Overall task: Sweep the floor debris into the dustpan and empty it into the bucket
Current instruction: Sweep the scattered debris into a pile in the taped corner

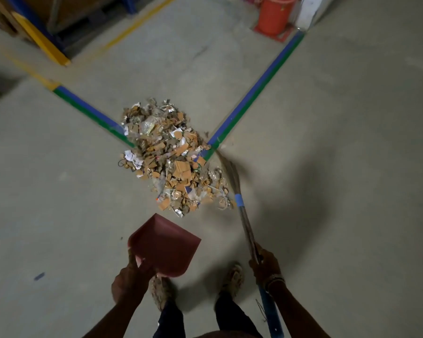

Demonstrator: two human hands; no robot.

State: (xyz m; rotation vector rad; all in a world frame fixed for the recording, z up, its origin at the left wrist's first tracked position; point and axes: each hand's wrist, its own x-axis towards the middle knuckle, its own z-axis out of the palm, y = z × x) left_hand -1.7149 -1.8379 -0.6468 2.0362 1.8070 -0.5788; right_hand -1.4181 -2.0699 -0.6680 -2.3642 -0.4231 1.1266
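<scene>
Near debris pile (pixel 174 159): L hand (pixel 130 281) grips dustpan (pixel 166 245), R hand (pixel 265 265) wraps broom (pixel 244 215).

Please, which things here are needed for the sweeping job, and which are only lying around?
For the job: debris pile; dustpan, held by left hand; broom, held by right hand; orange container, perhaps the bucket.
Lying about: floor tape; yellow beam; blue scrap.
</scene>
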